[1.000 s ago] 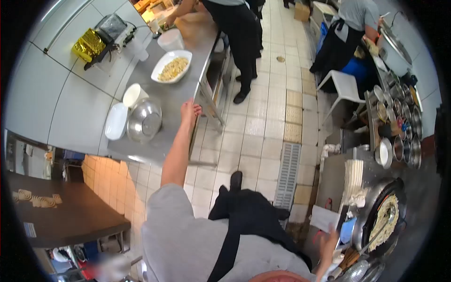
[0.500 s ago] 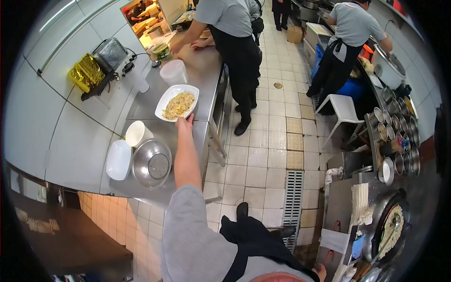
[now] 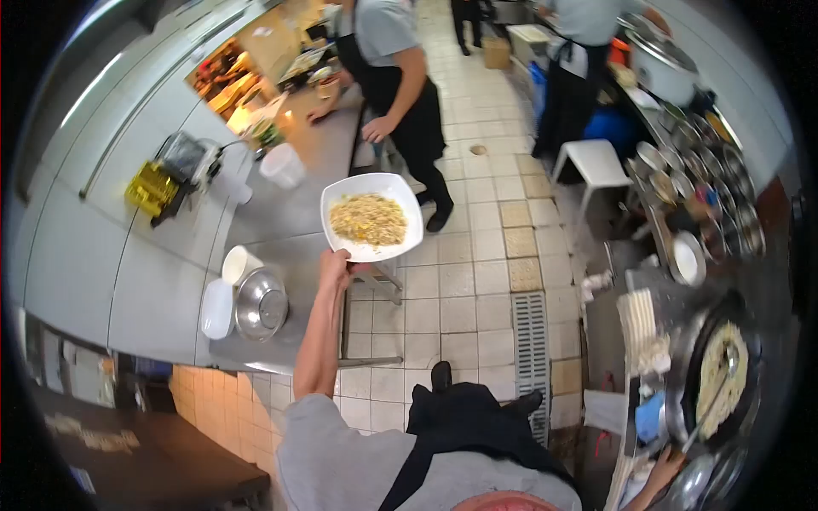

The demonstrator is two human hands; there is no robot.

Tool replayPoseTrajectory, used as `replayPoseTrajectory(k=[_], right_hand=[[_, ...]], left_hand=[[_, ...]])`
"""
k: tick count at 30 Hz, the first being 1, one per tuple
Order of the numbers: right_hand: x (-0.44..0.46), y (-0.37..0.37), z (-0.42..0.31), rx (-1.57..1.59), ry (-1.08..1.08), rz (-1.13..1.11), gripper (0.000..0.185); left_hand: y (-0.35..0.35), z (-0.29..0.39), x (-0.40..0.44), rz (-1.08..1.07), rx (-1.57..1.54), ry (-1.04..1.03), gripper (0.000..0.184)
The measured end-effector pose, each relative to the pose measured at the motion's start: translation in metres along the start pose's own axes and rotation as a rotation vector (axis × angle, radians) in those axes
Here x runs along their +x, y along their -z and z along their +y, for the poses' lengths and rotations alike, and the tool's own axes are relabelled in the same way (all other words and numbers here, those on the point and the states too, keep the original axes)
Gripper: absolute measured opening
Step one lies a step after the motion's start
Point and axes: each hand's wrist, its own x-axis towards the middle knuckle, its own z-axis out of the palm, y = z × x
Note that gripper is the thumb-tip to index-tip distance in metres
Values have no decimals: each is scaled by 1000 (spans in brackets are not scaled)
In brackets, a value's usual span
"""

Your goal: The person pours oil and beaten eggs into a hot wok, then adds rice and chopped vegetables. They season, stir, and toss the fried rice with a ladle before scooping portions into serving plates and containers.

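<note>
My left hand (image 3: 335,266) grips the near rim of a white square bowl (image 3: 409,243), holding it out past the edge of the steel counter. Fried rice (image 3: 368,219) with yellow bits lies in the bowl. At the lower right, my right hand (image 3: 666,467) is closed at the handle end of a metal ladle (image 3: 705,415); its fingers are partly blurred. The ladle's head rests in a dark wok (image 3: 679,400) that holds more rice (image 3: 720,383).
On the counter (image 3: 281,204) stand a steel colander (image 3: 261,305), a white oval dish (image 3: 217,309) and white tubs. A co-worker (image 3: 388,77) stands beyond the bowl. Another person (image 3: 571,60) works at the right, near a white stool (image 3: 595,162). Metal pots (image 3: 716,187) crowd the right shelf.
The bowl has moved right and towards me, off the counter, in my left hand. My right hand has gone from my side to the ladle handle. The nearer co-worker has turned.
</note>
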Motion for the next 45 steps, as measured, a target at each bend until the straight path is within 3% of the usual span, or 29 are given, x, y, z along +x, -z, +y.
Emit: replayPoseTrajectory(k=[1, 2, 3, 4, 5, 6, 7, 8, 10, 14, 16, 21, 22, 26, 29, 30, 33, 41, 43, 45], right_hand=[[26, -29, 38, -20, 32, -1, 62], [21, -4, 13, 26, -47, -104, 60], [22, -7, 13, 137, 41, -8, 54], [24, 2, 0, 293, -8, -93, 47], [27, 26, -38, 382, -381, -277, 40], [31, 27, -39, 456, -431, -247, 33], [48, -48, 30, 508, 45, 158, 29], [34, -28, 11, 552, -97, -4, 32], [9, -33, 11, 776, -211, 2, 38], [-52, 37, -43, 1071, -326, -2, 43], [-73, 50, -38, 1191, -327, -67, 45], [-70, 90, -51, 1499, -397, -262, 45], [-60, 84, -55, 1519, -402, -261, 46], [-21, 92, -57, 1527, -415, -304, 45], [-18, 64, -31, 1234, -232, -90, 42], [-20, 62, -21, 1122, -146, 27, 41], [-26, 85, 6, 830, -289, -32, 45], [-32, 93, 72, 46, -308, 115, 52], [-38, 102, 73, 57, -313, 129, 53], [-49, 105, 64, 193, -341, 96, 53]], left_hand=[[-32, 7, -18, -107, 84, 12, 45], [-67, 15, -35, -231, 155, 29, 44], [-110, 24, -59, -347, 234, 18, 43], [-150, 24, -72, -453, 270, 16, 42], [-194, 22, -85, -567, 309, 16, 42], [-244, 26, -110, -678, 365, 18, 42], [-291, 26, -135, -783, 420, 16, 42], [-335, 24, -144, -968, 434, 39, 42], [-439, 10, -177, -1175, 574, -32, 42], [-618, 2, -314, -1416, 787, -375, 33], [-701, -8, -373, -1474, 951, -463, 29], [-823, -63, -507, -1529, 1266, -938, 30], [-838, -75, -521, -1538, 1221, -1242, 26], [-844, -93, -583, -1680, 1076, -858, 26], [-865, -108, -596, -1655, 1044, -659, 26], [-868, -110, -597, -1683, 1020, -637, 25], [-873, -120, -601, -1608, 1004, -614, 26], [-861, -112, -588, -1509, 1054, -988, 28], [-852, -97, -577, -1464, 1080, -1027, 29], [-851, -97, -548, -1495, 984, -912, 28]])
